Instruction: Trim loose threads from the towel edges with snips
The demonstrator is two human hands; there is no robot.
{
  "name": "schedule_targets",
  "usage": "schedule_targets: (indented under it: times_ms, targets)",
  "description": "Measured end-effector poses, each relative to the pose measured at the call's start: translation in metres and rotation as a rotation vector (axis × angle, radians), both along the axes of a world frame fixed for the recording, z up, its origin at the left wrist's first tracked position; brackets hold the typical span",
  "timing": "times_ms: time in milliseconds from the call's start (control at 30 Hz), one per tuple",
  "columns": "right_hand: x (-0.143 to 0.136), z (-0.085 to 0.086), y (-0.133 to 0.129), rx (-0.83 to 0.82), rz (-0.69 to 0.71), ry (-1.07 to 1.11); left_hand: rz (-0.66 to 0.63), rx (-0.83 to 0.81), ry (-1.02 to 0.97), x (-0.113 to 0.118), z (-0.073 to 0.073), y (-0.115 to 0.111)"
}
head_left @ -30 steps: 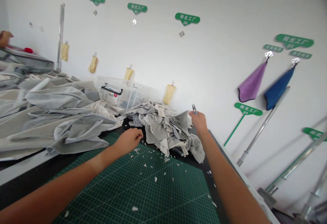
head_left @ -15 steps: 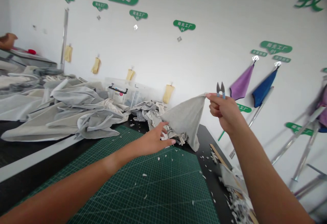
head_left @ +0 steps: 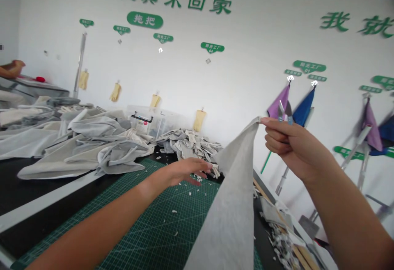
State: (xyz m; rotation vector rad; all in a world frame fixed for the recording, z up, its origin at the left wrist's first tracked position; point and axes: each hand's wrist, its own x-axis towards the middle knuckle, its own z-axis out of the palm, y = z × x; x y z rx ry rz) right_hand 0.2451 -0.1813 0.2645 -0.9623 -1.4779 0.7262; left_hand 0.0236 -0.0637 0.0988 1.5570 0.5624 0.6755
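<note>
My right hand (head_left: 291, 143) is raised at the right and pinches the top corner of a light grey cloth (head_left: 235, 196). The cloth hangs down in a long fold over the mat, its lower end past the bottom of the view. Tucked in the same hand is a pair of thread snips (head_left: 285, 112), blades pointing up. My left hand (head_left: 187, 171) hovers over the green cutting mat (head_left: 147, 220) with its fingers apart and nothing in them, to the left of the cloth.
A big heap of grey cloths (head_left: 83, 138) lies at the left beside a white strip (head_left: 52, 200). Fabric scraps (head_left: 191, 145) are piled at the back, before a clear plastic box (head_left: 143, 124). More scraps (head_left: 281, 245) lie along the right edge. A person's hand (head_left: 14, 69) shows far left.
My right hand has lifted the cloth's corner slightly right, and the cloth now hangs lengthwise towards me. My left hand has come away from the cloth. The view has tilted up and right.
</note>
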Motion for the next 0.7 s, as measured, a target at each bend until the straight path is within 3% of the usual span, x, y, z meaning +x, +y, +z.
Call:
schedule_targets:
  times_ms: [67, 133, 333, 500, 600, 700]
  targets:
    - [0.005, -0.004, 0.001, -0.045, 0.0, 0.004, -0.179, -0.03, -0.03, 0.003, 0.0, -0.001]
    - [0.01, -0.008, 0.004, -0.083, -0.006, 0.006, -0.211, -0.01, -0.075, 0.009, -0.001, 0.0]
    - [0.018, -0.015, 0.003, -0.16, -0.029, 0.019, -0.127, 0.104, -0.097, 0.035, -0.003, -0.003]
    - [0.015, -0.014, -0.006, -0.179, -0.039, 0.003, -0.026, 0.438, -0.121, 0.056, 0.0, -0.009]
    - [0.019, -0.013, -0.01, -0.159, -0.061, 0.008, 0.111, 0.621, -0.045, 0.054, 0.006, 0.003]
    - [0.03, -0.013, -0.01, -0.146, -0.102, 0.013, 0.228, 0.712, 0.087, 0.036, 0.02, 0.017]
